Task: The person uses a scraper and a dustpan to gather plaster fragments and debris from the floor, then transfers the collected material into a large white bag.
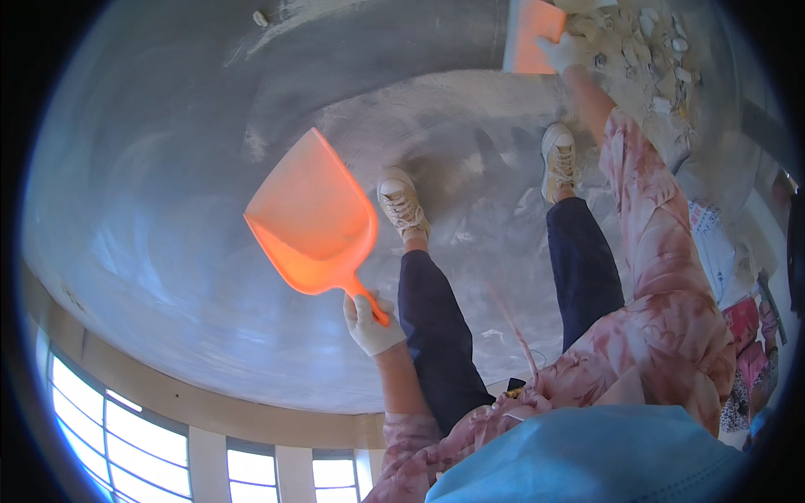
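My left hand (372, 324), in a white glove, grips the handle of an orange plastic dustpan (314, 214). The dustpan is held off the floor with its wide mouth facing up and left, and pale dust lies on its pan. Up at the top right, my right hand (564, 53), also gloved, is closed on an orange, flat-sided tool with a pale edge (533, 38); it looks like a brush or broom head, but its kind is not certain. Beside that hand lies a heap of pale rubble and scraps (648, 56) on the grey floor (188, 157).
A small pale lump (260, 18) lies on the floor at the top. White printed sacks (714, 245) stand at the right, near another person in pink (751, 361). Below left, a beige wall (251, 405) has windows. My shoes are on the dusty floor.
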The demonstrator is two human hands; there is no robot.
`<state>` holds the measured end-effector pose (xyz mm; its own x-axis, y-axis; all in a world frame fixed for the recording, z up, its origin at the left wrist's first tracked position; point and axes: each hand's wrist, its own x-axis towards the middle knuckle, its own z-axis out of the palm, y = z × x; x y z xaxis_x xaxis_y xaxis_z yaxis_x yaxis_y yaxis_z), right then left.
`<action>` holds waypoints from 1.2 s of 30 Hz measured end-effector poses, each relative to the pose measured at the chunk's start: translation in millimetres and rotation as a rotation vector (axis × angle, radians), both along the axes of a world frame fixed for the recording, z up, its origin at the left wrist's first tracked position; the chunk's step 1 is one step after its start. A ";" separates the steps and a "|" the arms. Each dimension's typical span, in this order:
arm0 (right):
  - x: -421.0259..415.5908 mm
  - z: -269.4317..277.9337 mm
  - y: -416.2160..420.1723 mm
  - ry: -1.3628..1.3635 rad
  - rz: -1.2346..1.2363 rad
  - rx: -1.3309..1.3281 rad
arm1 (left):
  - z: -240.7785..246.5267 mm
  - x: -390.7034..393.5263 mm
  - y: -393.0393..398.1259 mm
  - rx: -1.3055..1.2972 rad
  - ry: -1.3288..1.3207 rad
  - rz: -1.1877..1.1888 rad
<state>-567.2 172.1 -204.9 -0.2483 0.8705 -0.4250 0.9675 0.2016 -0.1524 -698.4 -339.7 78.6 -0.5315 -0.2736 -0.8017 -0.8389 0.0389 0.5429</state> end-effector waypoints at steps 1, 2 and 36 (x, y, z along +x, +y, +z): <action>9.7 11.6 9.7 -0.027 0.013 0.065 | -2.1 2.5 1.4 0.010 0.006 -0.001; 27.2 18.8 17.5 -0.056 0.022 0.133 | -8.4 4.0 -0.6 0.024 0.011 -0.006; 100.1 96.6 18.5 0.233 -0.076 -0.495 | 23.5 8.2 112.8 -0.089 0.071 -0.056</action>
<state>-467.1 190.6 -108.2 -0.3289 0.6001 -0.7292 0.9058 -0.0180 -0.4234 -690.2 -226.9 102.1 -0.6022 -0.3104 -0.7355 -0.7938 0.1349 0.5931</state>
